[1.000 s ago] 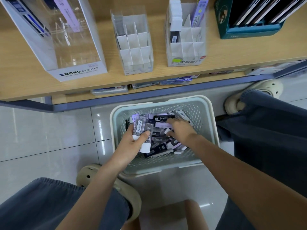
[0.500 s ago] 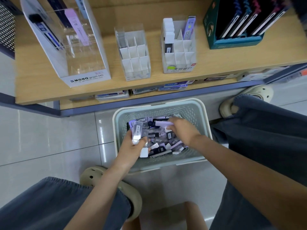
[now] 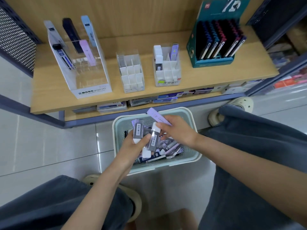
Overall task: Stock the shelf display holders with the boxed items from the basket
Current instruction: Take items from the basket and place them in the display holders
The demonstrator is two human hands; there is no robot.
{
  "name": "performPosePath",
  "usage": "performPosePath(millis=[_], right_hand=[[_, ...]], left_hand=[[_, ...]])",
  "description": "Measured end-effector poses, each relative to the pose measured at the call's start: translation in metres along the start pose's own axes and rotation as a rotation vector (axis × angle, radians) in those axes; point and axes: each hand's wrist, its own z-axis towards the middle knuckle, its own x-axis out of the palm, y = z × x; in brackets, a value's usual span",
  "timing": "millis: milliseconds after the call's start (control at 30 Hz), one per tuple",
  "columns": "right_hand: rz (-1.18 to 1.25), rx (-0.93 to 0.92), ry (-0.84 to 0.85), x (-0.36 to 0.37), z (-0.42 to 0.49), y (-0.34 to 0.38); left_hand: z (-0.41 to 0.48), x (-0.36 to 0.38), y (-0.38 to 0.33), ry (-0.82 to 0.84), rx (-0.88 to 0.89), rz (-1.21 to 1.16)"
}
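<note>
Bare shelf separates the holders, above the basket.

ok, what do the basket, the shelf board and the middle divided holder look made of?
The basket looks like matte pale-green moulded plastic: perforated walls, rounded rim. The shelf board is light wood-grain, likely laminate, with a faint sheen. The divided holder has a clear glossy plastic shell; its white dividers could be card or plastic.
</note>
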Motion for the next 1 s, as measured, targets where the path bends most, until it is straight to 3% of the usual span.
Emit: performPosePath(millis=[300, 500, 733, 867, 1000], right_hand=[[0.151, -0.080, -0.019, 0.001, -0.028, 0.040], [0.319, -0.091, -0.094, -0.008, -0.022, 0.064], [-0.099, -0.159, -0.216, -0.027, 0.010, 0.080], [-0.414, -0.229, -0.423, -0.050, 0.039, 0.085], [-0.404, -0.187, -0.565, -0.084, 0.066, 0.088]], left_hand=[[-0.027, -0.005, -0.028, 0.063, 0.132, -0.006], [-0.039, -0.029, -0.063, 0.003, 0.271, 0.038], [-0.030, -0.056, -0.118, -0.035, 0.480, 0.046], [-0.014, -0.057, -0.133, -0.015, 0.515, 0.017], [0.003, -0.049, -0.139, -0.021, 0.509, -0.032]])
